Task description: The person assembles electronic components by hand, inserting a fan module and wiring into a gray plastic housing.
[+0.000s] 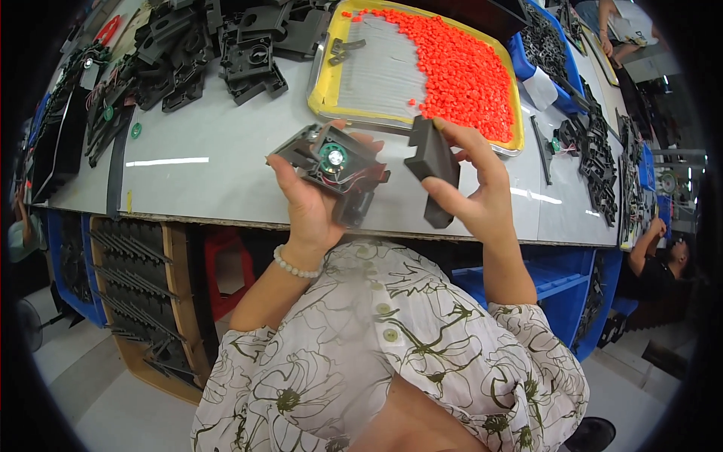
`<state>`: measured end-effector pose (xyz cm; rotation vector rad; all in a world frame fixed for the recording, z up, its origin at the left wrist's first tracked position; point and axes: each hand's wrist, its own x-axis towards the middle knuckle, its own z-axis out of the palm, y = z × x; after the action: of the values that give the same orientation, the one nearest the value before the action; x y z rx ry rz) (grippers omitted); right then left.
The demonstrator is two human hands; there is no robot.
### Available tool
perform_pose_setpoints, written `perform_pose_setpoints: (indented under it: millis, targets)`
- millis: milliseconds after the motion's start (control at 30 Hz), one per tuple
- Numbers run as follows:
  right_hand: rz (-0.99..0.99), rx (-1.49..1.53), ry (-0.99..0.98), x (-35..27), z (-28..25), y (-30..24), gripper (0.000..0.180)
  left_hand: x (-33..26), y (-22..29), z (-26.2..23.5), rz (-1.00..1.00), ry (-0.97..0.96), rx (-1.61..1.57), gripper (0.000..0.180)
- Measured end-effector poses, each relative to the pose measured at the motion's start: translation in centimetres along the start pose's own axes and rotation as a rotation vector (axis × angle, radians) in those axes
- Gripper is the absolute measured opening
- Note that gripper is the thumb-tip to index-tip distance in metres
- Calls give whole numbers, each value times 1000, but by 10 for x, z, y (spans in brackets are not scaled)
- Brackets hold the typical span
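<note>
In my left hand (pixel 305 200), palm up, lies a dark grey plastic housing (pixel 354 154) with its inner side facing up. A round green circuit board (pixel 333 157) with a silver centre sits inside it, and thin red wires run from the board. My right hand (pixel 482 181) grips a dark grey plastic cover (pixel 434 167) between thumb and fingers, tilted on edge. A gap separates the cover from the housing. Both are above the white table's front part. The cover's inner side is hidden.
A yellow-edged tray (pixel 325 94) at the back holds many small orange-red pieces and two small grey parts. Dark housings (pixel 256 56) are piled back left. Blue bins (pixel 576 71) and black parts (pixel 595 151) lie right. A green disc (pixel 136 130) lies left. Other people work at the far right.
</note>
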<state>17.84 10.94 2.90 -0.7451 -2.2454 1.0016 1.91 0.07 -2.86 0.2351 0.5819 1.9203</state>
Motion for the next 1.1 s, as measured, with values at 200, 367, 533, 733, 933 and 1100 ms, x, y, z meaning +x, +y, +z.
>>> perform_pose_setpoints:
  millis: [200, 367, 533, 733, 933, 1100]
  targets:
    - [-318, -109, -31, 13, 29, -29, 58, -7, -3, 11, 34, 39, 150, 86]
    - [-337, -204, -43, 15, 35, -33, 59, -11, -2, 11, 32, 7, 167, 86]
    - [-336, -215, -46, 13, 40, -32, 59, -13, -6, 5, 39, 15, 226, 90]
    - [-306, -218, -35, 12, 42, -32, 59, -11, -6, 7, 86, -25, 206, 89]
    - [-334, -249, -30, 12, 43, -31, 58, -10, -12, 0, 120, -70, 309, 98]
    - [-358, -252, -81, 12, 42, -29, 63, -10, -11, -2, 64, -43, 332, 100]
